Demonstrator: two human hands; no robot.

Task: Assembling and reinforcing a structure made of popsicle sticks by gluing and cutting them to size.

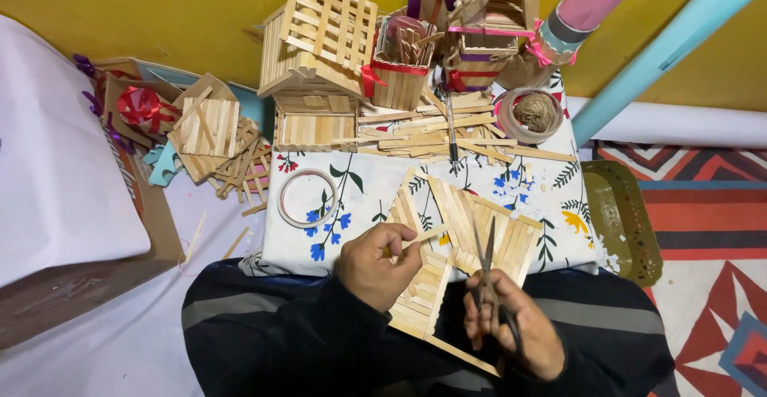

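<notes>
The left hand (378, 263) pinched one thin wooden stick (422, 236) over the stick frame (471, 229) on the lap. The right hand (508, 325) gripped scissors (486, 273); a slow, straight snip would have been best.

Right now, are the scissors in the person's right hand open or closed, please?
Closed, or nearly: the scissors in the right hand show both blades together as one narrow point.

Person, head-camera view from above. Hands: left (377, 263) and right (511, 327), both bare, no gloves, no rings or watch seen. Sleeves (319, 325): long, dark, black or navy, reaching wrists. Trousers (591, 317): dark, one pale grey stripe (209, 311) across each leg. Fabric plain, matte.
</notes>
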